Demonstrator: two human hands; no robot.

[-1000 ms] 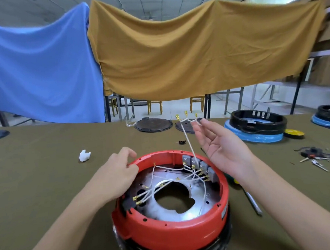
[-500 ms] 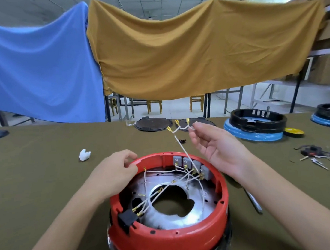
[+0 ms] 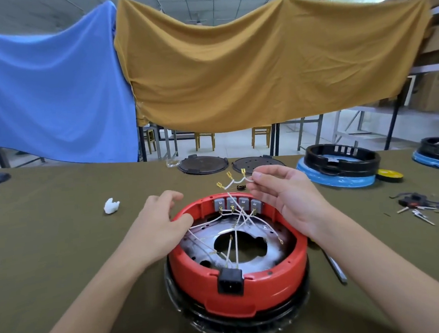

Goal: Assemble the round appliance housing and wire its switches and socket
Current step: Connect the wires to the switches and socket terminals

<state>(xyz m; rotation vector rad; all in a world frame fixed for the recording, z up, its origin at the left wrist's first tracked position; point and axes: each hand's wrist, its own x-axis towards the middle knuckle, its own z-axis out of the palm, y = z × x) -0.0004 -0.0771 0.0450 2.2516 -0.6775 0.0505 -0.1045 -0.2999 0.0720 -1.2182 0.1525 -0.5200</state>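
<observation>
The red round housing (image 3: 236, 256) is sitting at the lower centre of the frame on the olive table (image 3: 49, 243), its black socket (image 3: 230, 280) facing me on the near wall and four grey switches (image 3: 238, 205) lining the far inner wall. I am pinching a white wire harness (image 3: 233, 181) between the thumb and fingertips of my right hand (image 3: 285, 198), lifting its three loose brass terminals clear above the switches, while the rest of those fingers are spreading half open. My left hand (image 3: 160, 222) is resting on the housing's left rim, the thumb hooking inside the wall and the fingers loosely curling above it; I am judging it to be steadying the shell rather than gripping hard. The step, as I am reading it, is seating these free terminals onto the switch tabs. To do it well I am thinking of keeping the harness lifted so it is not tangling with the wires (image 3: 243, 224) already crossing the metal plate (image 3: 244, 245), picking one terminal at a time, lining it square with its tab and pushing straight on, with the left hand bracing against the push. Which tab each terminal belongs to I cannot tell from here.
</observation>
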